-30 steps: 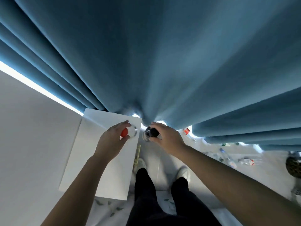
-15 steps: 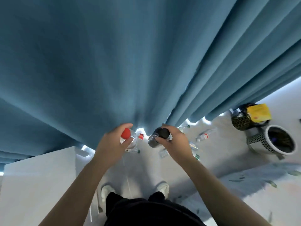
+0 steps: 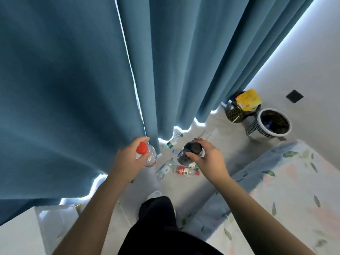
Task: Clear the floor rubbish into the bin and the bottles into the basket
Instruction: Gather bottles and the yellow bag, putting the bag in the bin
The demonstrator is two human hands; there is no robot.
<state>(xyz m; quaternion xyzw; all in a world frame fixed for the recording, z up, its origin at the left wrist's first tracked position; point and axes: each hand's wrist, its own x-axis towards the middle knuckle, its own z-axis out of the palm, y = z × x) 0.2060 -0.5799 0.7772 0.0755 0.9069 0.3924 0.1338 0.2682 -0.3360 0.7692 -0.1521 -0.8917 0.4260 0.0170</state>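
My left hand [image 3: 128, 161] grips a clear bottle with a red cap [image 3: 147, 153] by its neck. My right hand [image 3: 207, 159] grips a dark bottle with a black cap [image 3: 189, 151] at its top. Both bottles hang above the floor in front of me. Below them on the floor lie several plastic bottles, among them a red-labelled bottle [image 3: 185, 171], a green-labelled bottle [image 3: 172, 141] by the curtain hem and a clear bottle [image 3: 163, 169]. At the far right stand a white perforated basket [image 3: 257, 126] and a dark bin [image 3: 233, 113] with a yellow packet [image 3: 248, 98] on top.
A blue curtain [image 3: 82, 80] hangs down the left and centre, close to my hands. A bed with a leaf-print cover [image 3: 285, 190] fills the lower right. A white cabinet top [image 3: 18, 232] sits at the lower left. My leg and shoe [image 3: 154, 195] stand on the narrow floor strip.
My view has turned to the right, bringing the bin, basket and bed into sight. Both hands keep hold of their bottles and have moved with me toward the scattered bottles.
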